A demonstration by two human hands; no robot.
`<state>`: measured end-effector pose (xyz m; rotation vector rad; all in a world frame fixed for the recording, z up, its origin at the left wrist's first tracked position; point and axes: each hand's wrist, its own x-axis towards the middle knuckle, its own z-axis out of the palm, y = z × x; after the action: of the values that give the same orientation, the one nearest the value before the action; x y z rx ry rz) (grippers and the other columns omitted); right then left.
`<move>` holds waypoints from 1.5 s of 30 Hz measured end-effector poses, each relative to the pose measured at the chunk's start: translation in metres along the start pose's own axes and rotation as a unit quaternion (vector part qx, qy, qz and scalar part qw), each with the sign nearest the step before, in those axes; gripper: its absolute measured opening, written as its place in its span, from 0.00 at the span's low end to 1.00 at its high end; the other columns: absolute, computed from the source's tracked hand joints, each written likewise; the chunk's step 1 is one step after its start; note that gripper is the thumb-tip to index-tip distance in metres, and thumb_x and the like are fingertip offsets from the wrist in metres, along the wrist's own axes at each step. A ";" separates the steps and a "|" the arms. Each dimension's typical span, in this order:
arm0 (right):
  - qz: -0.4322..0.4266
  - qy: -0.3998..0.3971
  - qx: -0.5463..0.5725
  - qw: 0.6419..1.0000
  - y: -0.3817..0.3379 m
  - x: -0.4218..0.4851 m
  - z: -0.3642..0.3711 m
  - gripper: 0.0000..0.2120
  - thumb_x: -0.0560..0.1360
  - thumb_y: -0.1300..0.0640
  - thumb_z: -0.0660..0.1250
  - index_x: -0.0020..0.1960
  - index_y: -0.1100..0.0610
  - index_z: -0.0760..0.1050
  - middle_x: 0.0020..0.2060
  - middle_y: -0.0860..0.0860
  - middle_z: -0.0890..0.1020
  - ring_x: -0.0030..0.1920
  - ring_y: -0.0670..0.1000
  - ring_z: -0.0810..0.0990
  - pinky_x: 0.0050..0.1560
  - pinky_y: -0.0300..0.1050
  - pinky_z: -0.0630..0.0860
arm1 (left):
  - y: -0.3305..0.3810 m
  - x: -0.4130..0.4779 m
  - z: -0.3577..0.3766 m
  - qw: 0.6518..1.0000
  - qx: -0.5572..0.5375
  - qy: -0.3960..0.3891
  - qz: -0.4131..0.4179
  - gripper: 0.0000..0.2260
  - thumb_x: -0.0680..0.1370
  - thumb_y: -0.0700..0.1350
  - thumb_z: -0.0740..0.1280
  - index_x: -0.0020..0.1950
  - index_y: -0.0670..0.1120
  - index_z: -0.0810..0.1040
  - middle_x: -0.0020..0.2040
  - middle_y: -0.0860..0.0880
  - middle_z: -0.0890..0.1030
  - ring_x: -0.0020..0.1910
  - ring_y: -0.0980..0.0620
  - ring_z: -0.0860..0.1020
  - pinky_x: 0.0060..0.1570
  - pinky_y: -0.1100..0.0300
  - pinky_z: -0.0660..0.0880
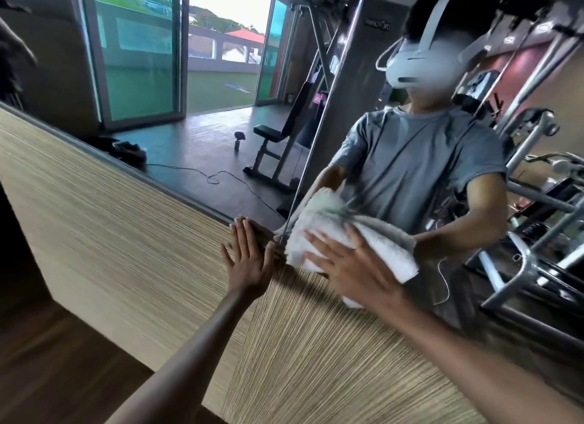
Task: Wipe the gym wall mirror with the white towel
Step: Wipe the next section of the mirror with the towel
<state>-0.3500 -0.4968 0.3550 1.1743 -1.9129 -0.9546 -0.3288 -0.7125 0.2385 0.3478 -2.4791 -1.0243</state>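
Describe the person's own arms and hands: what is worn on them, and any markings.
The left hand and right hand are bare up the forearms: no gloves, rings, watch or markings in view. The fingernails look pale. The mirror reflects a grey T-shirt whose short sleeves end above the elbows.

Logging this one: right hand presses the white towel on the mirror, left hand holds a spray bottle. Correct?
Not quite. The left hand holds no spray bottle; the head view shows it empty, flat against the wood panel at the edge of the mirror. The right hand does press the white towel on the mirror.
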 end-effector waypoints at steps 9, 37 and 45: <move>0.139 0.058 0.004 0.989 -0.027 0.057 -0.008 0.30 0.76 0.53 0.57 0.78 0.46 0.64 0.80 0.53 0.58 0.79 0.54 0.59 0.74 0.67 0.39 | 0.000 0.003 -0.002 0.999 -0.017 -0.028 -0.001 0.36 0.74 0.67 0.35 0.76 0.49 0.28 0.74 0.53 0.24 0.73 0.57 0.23 0.71 0.47 0.23; 0.099 0.039 0.090 0.990 -0.028 -0.058 0.013 0.23 0.77 0.60 0.56 0.70 0.52 0.74 0.78 0.54 0.65 0.74 0.51 0.69 0.74 0.64 0.53 | 0.020 0.003 0.005 0.989 -0.071 0.041 -0.123 0.37 0.74 0.57 0.47 0.82 0.50 0.39 0.82 0.53 0.37 0.80 0.50 0.36 0.73 0.37 0.36; 0.144 0.035 0.072 0.986 -0.013 -0.150 0.016 0.24 0.77 0.61 0.55 0.72 0.52 0.72 0.78 0.52 0.65 0.74 0.52 0.68 0.70 0.66 0.55 | 0.078 -0.019 0.035 0.964 -0.166 0.043 -0.205 0.42 0.70 0.56 0.50 0.82 0.48 0.39 0.82 0.47 0.37 0.81 0.48 0.38 0.77 0.41 0.42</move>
<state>-0.3047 -0.3593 0.3104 0.9604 -2.0533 -0.6212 -0.3339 -0.6298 0.2662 0.7992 -2.1501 -1.5258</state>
